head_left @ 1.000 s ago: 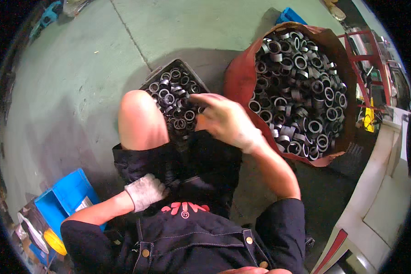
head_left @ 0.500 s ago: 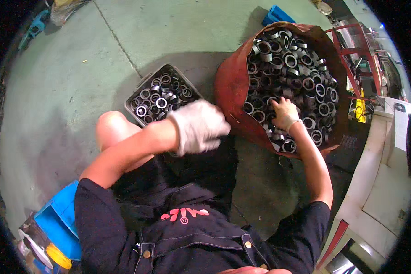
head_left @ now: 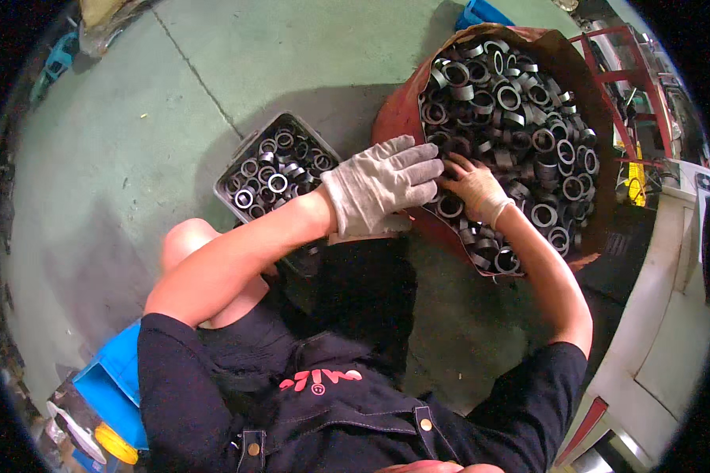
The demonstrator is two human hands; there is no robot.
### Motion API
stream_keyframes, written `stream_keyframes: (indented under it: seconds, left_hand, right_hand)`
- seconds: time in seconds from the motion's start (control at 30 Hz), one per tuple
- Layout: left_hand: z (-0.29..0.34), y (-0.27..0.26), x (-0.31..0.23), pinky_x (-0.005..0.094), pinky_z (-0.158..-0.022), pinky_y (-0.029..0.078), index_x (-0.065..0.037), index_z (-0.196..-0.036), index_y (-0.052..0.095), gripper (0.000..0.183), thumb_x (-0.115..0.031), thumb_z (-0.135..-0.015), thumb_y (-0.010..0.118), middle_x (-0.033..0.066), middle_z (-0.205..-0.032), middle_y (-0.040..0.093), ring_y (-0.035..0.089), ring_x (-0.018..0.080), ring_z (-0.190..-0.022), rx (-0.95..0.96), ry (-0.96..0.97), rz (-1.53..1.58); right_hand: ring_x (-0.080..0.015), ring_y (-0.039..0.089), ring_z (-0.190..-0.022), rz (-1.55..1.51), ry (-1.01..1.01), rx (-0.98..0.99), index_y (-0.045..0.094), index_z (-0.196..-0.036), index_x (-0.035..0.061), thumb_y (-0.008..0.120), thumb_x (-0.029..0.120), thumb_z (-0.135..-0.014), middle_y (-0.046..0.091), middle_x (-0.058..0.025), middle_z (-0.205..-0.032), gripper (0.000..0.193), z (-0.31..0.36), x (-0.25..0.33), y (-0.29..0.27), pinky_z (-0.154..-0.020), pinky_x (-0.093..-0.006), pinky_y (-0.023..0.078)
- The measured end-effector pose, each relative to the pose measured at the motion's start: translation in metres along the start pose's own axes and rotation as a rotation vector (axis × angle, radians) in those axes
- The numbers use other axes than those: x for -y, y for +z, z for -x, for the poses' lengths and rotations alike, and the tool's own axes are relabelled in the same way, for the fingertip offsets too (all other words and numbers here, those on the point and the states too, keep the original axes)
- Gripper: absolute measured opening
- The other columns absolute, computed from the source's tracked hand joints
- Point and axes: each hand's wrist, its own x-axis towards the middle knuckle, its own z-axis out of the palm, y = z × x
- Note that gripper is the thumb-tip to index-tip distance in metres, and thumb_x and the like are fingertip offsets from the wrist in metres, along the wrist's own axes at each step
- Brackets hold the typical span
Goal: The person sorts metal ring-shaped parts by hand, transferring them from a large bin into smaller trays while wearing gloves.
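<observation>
My left hand [head_left: 386,183], in a pale work glove, reaches over the near-left rim of a rust-red drum [head_left: 398,110]. Its fingers lie straight and its palm is out of sight. Just right of those fingertips, my right hand [head_left: 477,189] rests on dark metal rings [head_left: 543,140] heaped in the drum. This hand wears a thinner glove; its fingers are bent a little and apart, with rings around and beneath them. Whether a ring sits under its palm is hidden. Left of the drum, a grey plastic bin [head_left: 227,186] holds more rings, partly behind my left wrist.
A light, flat-edged piece [head_left: 371,235] shows below my left glove. A blue bin [head_left: 114,382] sits at lower left beside a yellow round object [head_left: 116,443]. Another blue container [head_left: 481,14] lies beyond the drum. A red metal frame [head_left: 627,87] and white cabinet [head_left: 647,315] stand at right.
My left hand has moved right and up from between bin and drum to the drum's rim. My right hand has shifted left across the rings, so the two hands are now close together.
</observation>
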Motion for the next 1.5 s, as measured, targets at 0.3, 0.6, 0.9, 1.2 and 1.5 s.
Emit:
stream_keyframes:
  seconds: [0.3,0.6,0.9,1.2,1.5]
  left_hand:
    - [-0.003,0.02,0.014,0.0604,-0.105,0.035,-0.014,-0.106,0.056,0.049,-0.036,-0.069,0.08,0.0125,-0.135,0.05,0.044,0.0406,-0.131,-0.061,0.077,0.048]
    - [-0.005,0.023,0.01,0.0638,-0.105,0.035,-0.014,-0.1,0.051,0.048,-0.035,-0.068,0.082,0.0128,-0.133,0.05,0.045,0.0431,-0.129,-0.036,0.058,0.039]
    - [0.0,0.029,0.011,0.0583,-0.1,0.043,-0.016,-0.104,0.051,0.051,-0.034,-0.069,0.083,0.0123,-0.136,0.046,0.041,0.0472,-0.13,-0.113,0.014,0.125]
    - [-0.004,0.033,0.013,0.0601,-0.1,0.04,-0.017,-0.106,0.047,0.058,-0.04,-0.067,0.082,0.0114,-0.132,0.046,0.042,0.0442,-0.128,-0.133,0.043,0.088]
    - [-0.004,0.031,0.013,0.0626,-0.102,0.037,-0.017,-0.103,0.048,0.057,-0.039,-0.061,0.079,0.0109,-0.13,0.048,0.042,0.0433,-0.13,-0.169,0.066,0.064]
  right_hand:
    - [-0.033,0.058,-0.108,-0.191,0.171,0.157,0.07,-0.098,0.0149,0.069,0.014,-0.062,0.053,-0.0134,-0.132,0.036,-0.004,-0.003,-0.006,-0.092,-0.043,0.047]
    - [-0.0331,0.064,-0.093,-0.141,0.223,0.335,0.065,-0.102,0.013,0.071,0.018,-0.063,0.068,-0.0124,-0.096,0.04,-0.001,-0.006,-0.003,-0.082,-0.0423,0.051]
    - [-0.0392,0.066,-0.086,-0.382,0.288,0.37,0.066,-0.1,0.0006,0.069,0.037,-0.071,0.068,-0.0222,-0.085,0.046,-0.01,-0.011,-0.03,-0.079,-0.0451,0.052]
    - [-0.0324,0.069,-0.091,-0.344,0.385,0.469,0.071,-0.098,0.0036,0.065,0.071,-0.07,0.072,-0.0168,-0.095,0.073,-0.023,0.017,-0.041,-0.08,-0.0407,0.054]
    - [-0.0301,0.07,-0.087,-0.303,0.448,0.556,0.072,-0.099,0.0105,0.072,0.064,-0.064,0.073,-0.0118,-0.092,0.064,-0.031,0.013,-0.026,-0.075,-0.0384,0.055]
